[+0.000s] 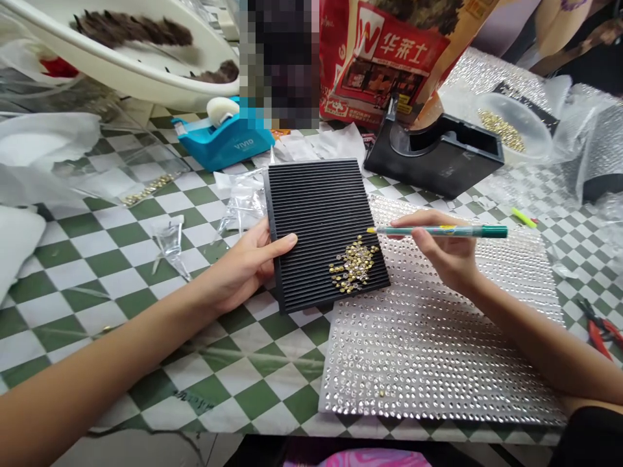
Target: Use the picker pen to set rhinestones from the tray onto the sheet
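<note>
My left hand [253, 259] grips the left edge of a black ribbed tray [316, 207], thumb on top, and holds it tilted over the table. Small gold rhinestones [354, 264] lie in a loose heap near its lower right corner. Between the thumb and fingers of my right hand [445, 250] is a green pen-like stick [452, 231], its yellowish tip at the tray's right edge, just above the heap. Beneath my right hand and forearm lies a white sheet [413, 363] covered in rows of shiny rhinestones.
Behind the tray stand a blue tape dispenser [224, 139], a black tape dispenser [438, 155] and a red food bag [384, 65]. A clear bowl [535, 130] holds gold stones. Red-handled pliers [598, 331] lie right. A white basin [141, 65] stands at the back left.
</note>
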Motion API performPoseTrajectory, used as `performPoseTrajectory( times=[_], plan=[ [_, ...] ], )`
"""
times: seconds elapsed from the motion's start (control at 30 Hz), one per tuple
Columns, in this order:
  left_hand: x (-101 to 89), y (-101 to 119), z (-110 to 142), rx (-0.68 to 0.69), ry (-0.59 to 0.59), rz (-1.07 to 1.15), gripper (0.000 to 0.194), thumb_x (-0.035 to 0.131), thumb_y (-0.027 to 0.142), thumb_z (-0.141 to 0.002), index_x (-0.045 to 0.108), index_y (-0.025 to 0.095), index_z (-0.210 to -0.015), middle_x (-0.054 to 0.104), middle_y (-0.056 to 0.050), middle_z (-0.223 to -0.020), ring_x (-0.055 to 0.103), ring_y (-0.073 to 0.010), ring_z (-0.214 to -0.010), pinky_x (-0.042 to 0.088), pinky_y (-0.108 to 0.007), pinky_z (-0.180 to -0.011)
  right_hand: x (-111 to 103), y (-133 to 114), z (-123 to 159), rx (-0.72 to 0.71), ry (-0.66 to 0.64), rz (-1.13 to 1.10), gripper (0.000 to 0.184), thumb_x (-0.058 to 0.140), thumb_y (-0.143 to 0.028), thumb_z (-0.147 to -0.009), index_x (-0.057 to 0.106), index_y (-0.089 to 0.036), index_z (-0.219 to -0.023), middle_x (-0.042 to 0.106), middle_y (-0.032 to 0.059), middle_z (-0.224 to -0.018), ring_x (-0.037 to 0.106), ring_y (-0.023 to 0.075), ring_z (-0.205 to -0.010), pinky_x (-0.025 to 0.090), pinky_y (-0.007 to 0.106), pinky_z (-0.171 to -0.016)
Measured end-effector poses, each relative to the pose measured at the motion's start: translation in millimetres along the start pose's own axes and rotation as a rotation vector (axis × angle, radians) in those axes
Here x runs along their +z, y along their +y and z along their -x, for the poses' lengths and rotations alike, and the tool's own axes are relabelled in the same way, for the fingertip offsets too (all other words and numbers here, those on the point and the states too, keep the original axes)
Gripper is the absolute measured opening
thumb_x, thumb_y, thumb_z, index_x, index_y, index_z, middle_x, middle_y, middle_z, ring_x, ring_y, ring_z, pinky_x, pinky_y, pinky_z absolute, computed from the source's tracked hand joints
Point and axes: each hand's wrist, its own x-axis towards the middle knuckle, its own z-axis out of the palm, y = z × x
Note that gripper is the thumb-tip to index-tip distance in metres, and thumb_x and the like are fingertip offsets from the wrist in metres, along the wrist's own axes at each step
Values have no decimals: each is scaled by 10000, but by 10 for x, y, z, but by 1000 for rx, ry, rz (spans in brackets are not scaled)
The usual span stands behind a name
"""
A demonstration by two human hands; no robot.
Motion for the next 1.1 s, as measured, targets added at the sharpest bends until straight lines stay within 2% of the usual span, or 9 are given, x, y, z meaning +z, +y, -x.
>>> performPoseTrajectory(
  times=[0.2, 0.37, 0.5, 0.73, 0.8, 0.93, 1.0, 1.1],
  plan=[
    [-10, -29, -18, 24, -13, -2, 492, 873, 324, -805, 654, 243, -1238, 684, -65, -1434, 697, -307, -1247, 658, -222, -723, -1, 21, 48, 62, -22, -47, 239, 662, -418, -994, 769, -270, -1150, 777, 38, -945, 766, 184, -855, 643, 353, -815],
    [-5, -38, -14, 36, -8, -22, 502, 836, 310, -847, 637, 241, -1303, 694, -67, -1412, 696, -304, -1242, 672, -284, -834, 19, -20, 50, 36, -82, -56, 194, 645, -329, -1007, 781, -316, -1145, 782, 22, -964, 760, 171, -844, 632, 343, -790],
    [-3, -39, -6, 40, -16, -35, 505, 859, 348, -826, 649, 249, -1275, 696, -60, -1405, 687, -313, -1251, 670, -261, -780, 19, -78, 16, -44, -132, -10, 231, 648, -231, -988, 779, -336, -1148, 791, 8, -975, 750, 162, -879, 612, 329, -778],
    [0, -28, -8, 47, -17, -28, 518, 891, 347, -791, 656, 240, -1240, 695, -60, -1402, 688, -320, -1249, 665, -240, -721, 29, -97, 24, -18, -141, 67, 173, 645, -318, -986, 789, -316, -1081, 790, 25, -940, 748, 192, -846, 623, 382, -745],
    [8, -31, -8, 49, -15, -32, 513, 890, 343, -793, 663, 240, -1242, 696, -59, -1404, 686, -318, -1254, 660, -230, -715, 42, -87, 34, -37, -93, 36, 182, 648, -306, -988, 788, -318, -1103, 788, 18, -938, 750, 187, -831, 629, 373, -738],
    [10, -38, -6, 61, -22, -3, 505, 890, 320, -795, 679, 236, -1246, 713, -50, -1382, 688, -301, -1256, 652, -202, -710, 37, -49, 4, -91, 110, -32, 172, 663, -279, -986, 802, -318, -1078, 779, -10, -930, 750, 169, -789, 633, 337, -705],
    [-3, -31, -4, 56, -35, 19, 473, 875, 290, -807, 682, 232, -1235, 720, -40, -1374, 690, -295, -1253, 652, -193, -716, 8, -7, -40, -66, 225, -26, 157, 665, -279, -983, 805, -316, -1045, 773, -11, -924, 748, 170, -789, 633, 334, -714],
    [-30, -5, -1, 33, -35, 33, 499, 864, 207, -783, 671, 229, -1243, 720, -25, -1378, 688, -305, -1253, 666, -211, -720, -49, 101, -115, 8, 315, 57, 131, 664, -338, -986, 790, -301, -982, 767, 7, -922, 736, 170, -771, 629, 335, -730]
  ],
)
